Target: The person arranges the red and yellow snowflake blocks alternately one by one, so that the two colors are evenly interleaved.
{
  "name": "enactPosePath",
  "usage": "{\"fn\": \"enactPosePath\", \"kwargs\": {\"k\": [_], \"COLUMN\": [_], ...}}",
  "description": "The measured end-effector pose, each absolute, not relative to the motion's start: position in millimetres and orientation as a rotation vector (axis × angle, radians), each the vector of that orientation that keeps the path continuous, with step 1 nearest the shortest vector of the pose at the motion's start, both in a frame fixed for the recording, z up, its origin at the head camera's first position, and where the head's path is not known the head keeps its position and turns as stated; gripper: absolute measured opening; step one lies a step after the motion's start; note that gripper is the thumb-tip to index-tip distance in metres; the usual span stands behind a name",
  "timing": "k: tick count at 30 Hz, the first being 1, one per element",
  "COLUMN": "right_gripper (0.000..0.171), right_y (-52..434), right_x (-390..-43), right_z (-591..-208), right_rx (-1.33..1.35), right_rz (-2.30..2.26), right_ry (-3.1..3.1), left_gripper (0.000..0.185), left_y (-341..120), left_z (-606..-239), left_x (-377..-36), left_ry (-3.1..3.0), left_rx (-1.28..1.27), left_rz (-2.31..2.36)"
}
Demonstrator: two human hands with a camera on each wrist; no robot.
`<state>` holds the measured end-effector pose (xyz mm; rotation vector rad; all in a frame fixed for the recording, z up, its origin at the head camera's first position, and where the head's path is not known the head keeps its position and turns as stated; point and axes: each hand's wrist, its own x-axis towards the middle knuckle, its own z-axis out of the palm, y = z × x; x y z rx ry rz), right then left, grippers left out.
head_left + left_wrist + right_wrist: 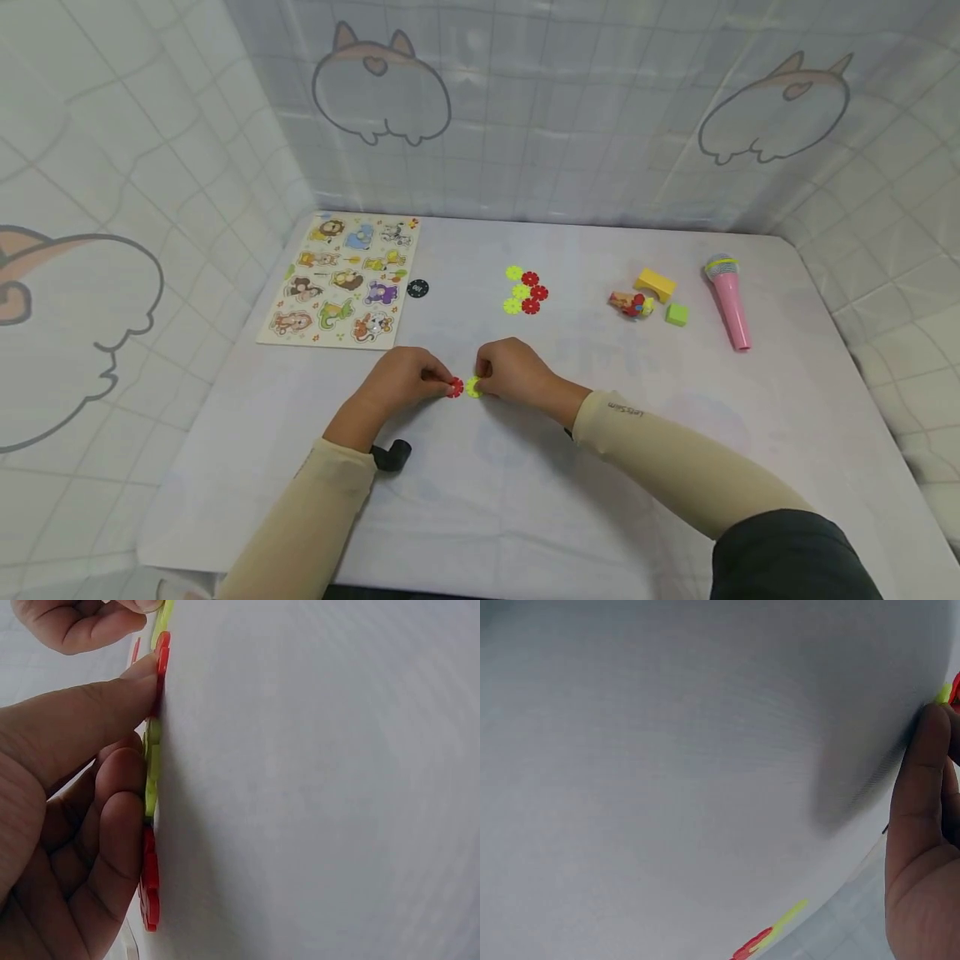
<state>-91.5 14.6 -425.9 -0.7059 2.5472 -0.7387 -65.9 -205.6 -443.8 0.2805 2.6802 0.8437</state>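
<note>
My left hand [401, 382] pinches a red flower-shaped disc [457, 387] at the table's front middle. The left wrist view shows this red disc at the thumb tip, with a yellow-green disc [152, 769] and another red disc [150, 881] in line beside the curled fingers. Facing it, my right hand [517, 375] pinches a yellow-green flower disc [471, 387], partly hidden by the fingertips. The two pinched discs stand edge to edge, close over the white tabletop. In the right wrist view, only a sliver of yellow-green disc [943, 694] shows past the fingers.
Beyond the hands lies a cluster of red and yellow-green flower discs [529, 292]. An animal puzzle board [397, 321] and a round black token [417, 288] are at left. Rightward are a yellow arch block [656, 284], green cube [677, 314], small colorful figure [630, 304] and pink toy microphone [731, 308].
</note>
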Motion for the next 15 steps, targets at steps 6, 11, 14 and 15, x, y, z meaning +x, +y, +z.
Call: {"fn": "enactPosePath", "kwargs": {"k": [6, 11, 14, 15], "right_gripper": [0.016, 0.013, 0.013, 0.014], "right_y": [14, 23, 35, 41], "right_x": [-93, -102, -115, -120], "right_z": [-425, -416, -407, -405], "right_rx": [-0.716, -0.633, -0.520, -0.483], "right_rz": [-0.712, -0.803, -0.897, -0.927], "right_ry": [2.563, 2.555, 2.537, 2.530], "left_gripper": [0.006, 0.006, 0.006, 0.006], "left_y": [-204, -203, -202, -201], "left_z": [-442, -438, -435, -433], "left_x": [-65, -63, -62, -62], "left_ry": [2.686, 2.686, 2.677, 2.672], "left_rx": [0.281, 0.305, 0.317, 0.316], "left_rz": [0.828, 0.803, 0.796, 0.794]}}
